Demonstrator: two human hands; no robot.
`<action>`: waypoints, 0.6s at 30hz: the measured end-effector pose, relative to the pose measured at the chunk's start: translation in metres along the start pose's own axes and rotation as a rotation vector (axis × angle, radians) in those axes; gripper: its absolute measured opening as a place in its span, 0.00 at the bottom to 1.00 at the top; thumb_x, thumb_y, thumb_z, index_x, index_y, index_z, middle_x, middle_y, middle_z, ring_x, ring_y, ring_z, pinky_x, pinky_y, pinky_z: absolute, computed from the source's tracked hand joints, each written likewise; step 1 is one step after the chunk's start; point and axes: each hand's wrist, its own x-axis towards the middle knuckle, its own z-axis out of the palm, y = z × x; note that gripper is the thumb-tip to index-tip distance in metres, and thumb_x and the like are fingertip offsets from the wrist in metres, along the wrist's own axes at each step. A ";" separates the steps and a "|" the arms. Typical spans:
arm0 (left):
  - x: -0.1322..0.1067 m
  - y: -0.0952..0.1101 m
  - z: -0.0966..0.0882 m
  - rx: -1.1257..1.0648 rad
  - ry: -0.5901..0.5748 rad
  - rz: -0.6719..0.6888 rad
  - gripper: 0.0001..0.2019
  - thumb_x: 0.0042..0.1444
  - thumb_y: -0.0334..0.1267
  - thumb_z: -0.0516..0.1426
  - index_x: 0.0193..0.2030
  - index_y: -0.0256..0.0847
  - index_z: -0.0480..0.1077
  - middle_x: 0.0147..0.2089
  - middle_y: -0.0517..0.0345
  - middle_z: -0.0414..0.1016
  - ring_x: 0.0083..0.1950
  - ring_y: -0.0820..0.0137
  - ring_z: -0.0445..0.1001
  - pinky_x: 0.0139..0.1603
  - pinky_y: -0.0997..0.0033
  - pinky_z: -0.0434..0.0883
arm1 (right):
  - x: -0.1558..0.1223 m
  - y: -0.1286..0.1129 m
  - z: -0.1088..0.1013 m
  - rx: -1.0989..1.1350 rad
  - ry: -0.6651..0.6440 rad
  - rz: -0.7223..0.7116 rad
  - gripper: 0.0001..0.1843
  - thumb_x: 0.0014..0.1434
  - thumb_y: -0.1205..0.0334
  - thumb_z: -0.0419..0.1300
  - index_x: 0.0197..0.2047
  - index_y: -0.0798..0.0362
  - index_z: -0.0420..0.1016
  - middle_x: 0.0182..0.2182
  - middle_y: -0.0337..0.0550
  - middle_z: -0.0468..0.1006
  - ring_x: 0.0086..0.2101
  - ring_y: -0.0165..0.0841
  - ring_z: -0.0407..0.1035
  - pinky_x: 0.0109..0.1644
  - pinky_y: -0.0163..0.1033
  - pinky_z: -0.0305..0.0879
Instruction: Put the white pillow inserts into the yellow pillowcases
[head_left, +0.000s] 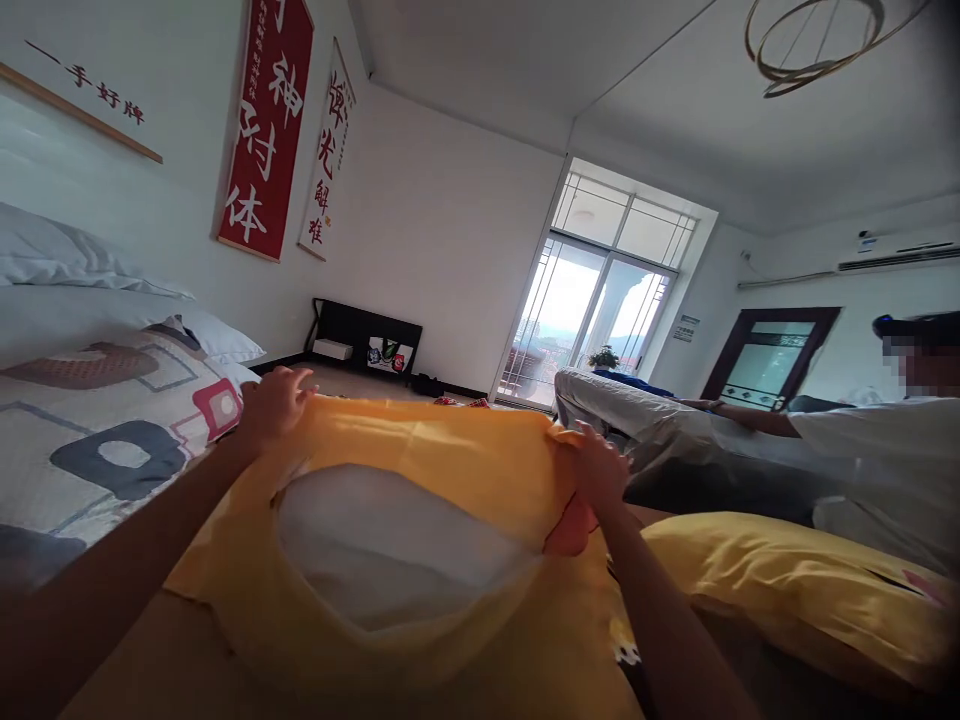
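A yellow pillowcase (442,430) is stretched between my two hands, its wide opening towards me. Inside the opening shows a smooth white surface (390,550) that looks like a pillow. My left hand (271,408) grips the pillowcase at its far left corner, fingers bent over the edge. At the far right corner, my right hand (598,465) is closed on the cloth, near a reddish-orange patch (571,525). The cloth partly hides the fingertips of both hands.
A yellow pillow (787,580) lies to the right. Patterned bedding (112,410) and white pillows (82,240) are at left. Another person (885,430) in a white top reaches over a plastic-covered bed or table (637,400). A black low rack (367,340) stands by the far wall.
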 end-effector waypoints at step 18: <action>-0.086 0.001 0.131 -0.168 -0.771 0.192 0.28 0.62 0.50 0.37 0.40 0.38 0.75 0.46 0.43 0.79 0.48 0.54 0.76 0.50 0.58 0.67 | -0.152 0.068 0.194 0.248 -0.504 -0.092 0.33 0.62 0.50 0.39 0.65 0.54 0.62 0.64 0.48 0.60 0.64 0.40 0.53 0.63 0.48 0.54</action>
